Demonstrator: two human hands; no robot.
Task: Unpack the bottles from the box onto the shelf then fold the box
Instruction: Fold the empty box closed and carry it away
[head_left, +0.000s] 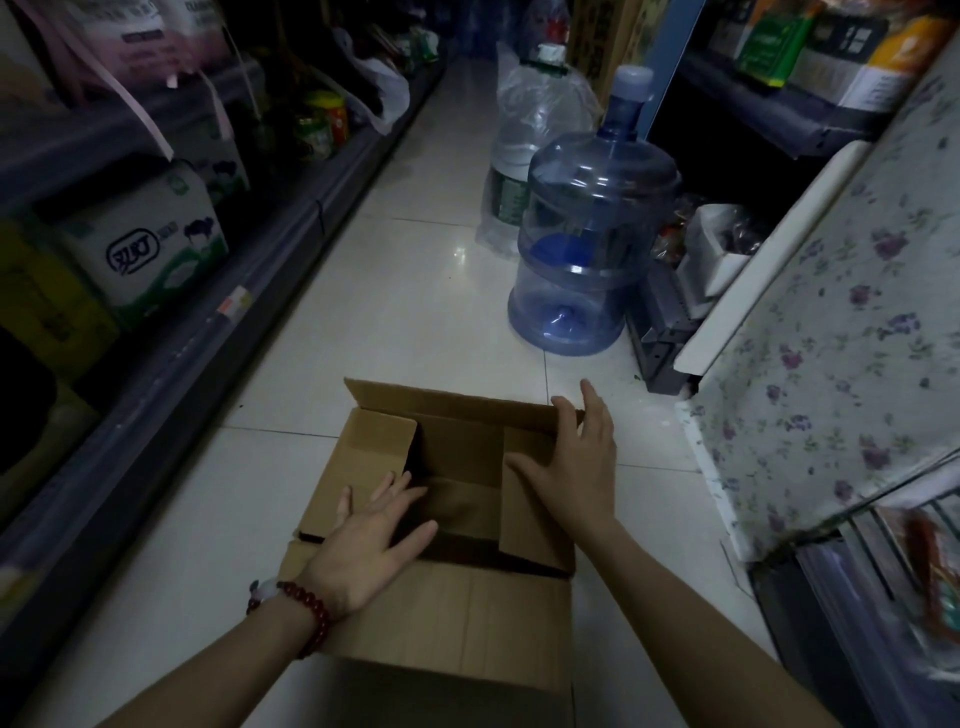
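Head view puts you over a cardboard box (447, 519) that sits on the tiled floor (415, 291) of a narrow aisle, between the shelf (171, 332) on your left and a cabinet draped in a floral cloth (852, 364) on your right. No bottles show inside the box; what you can see through the gap between the flaps is dark and looks empty, so by my reading the unpacking is done and you are on the folding step.

Your left hand (369, 545) is spread wide and flat, fingers (400, 488) reaching onto the left inner flap at its edge and over the dark gap, holding nothing. Your right hand (576, 467) is also open and empty, palm down on the right inner flap, with its fingertips near the far right corner of the box. The far flap stands up behind both hands, and the near flap lies folded out toward you under your left wrist, where a red bead bracelet (311, 618) sits.

The next move likely calls for one of two things: either press both side flaps in, or turn the box over to open the bottom seam so the walls can collapse flat. I can't tell from here whether the bottom is taped. Mind the blue water jug (587, 249) standing just beyond the box on the right; it is apart from the box but close enough to be knocked if you swing the cardboard outward.
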